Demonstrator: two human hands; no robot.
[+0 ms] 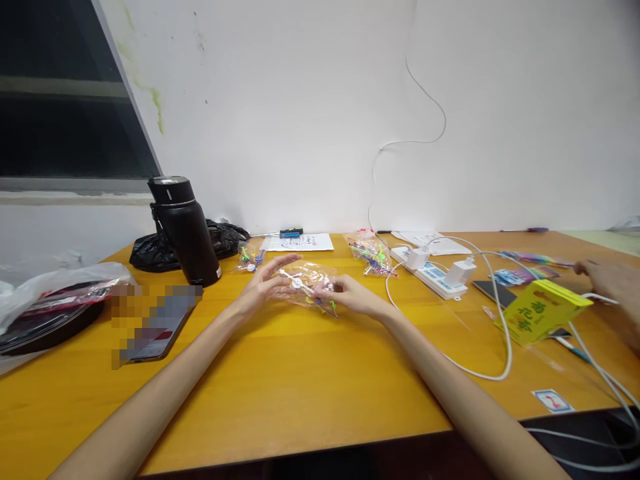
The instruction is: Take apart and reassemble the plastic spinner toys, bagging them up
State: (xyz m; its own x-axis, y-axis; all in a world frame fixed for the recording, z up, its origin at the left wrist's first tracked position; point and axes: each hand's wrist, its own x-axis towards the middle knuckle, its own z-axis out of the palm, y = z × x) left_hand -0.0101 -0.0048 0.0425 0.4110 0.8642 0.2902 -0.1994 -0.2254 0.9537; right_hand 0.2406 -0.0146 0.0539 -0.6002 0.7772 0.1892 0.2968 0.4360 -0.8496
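Note:
A clear plastic bag (309, 277) of small coloured plastic pieces, one of them white, lies on the table between my hands. My left hand (261, 285) is at its left side, fingers stretched and apart, the lower ones touching the film. On the right, my right hand (353, 297) pinches the bag's edge between thumb and fingers. Blue and yellow bits show at the bag's lower right. A similar small bag (250, 258) rests behind my left hand, and another bag of green, blue and white pieces (371, 255) sits behind my right.
Left stand a black bottle (184, 233), a phone (163, 333) and a black plastic bag (227, 239). A screwdriver (291, 233) lies behind. To the right are a power strip (437, 280) with white cables, a yellow box (543, 312) and another person's hand (607, 287).

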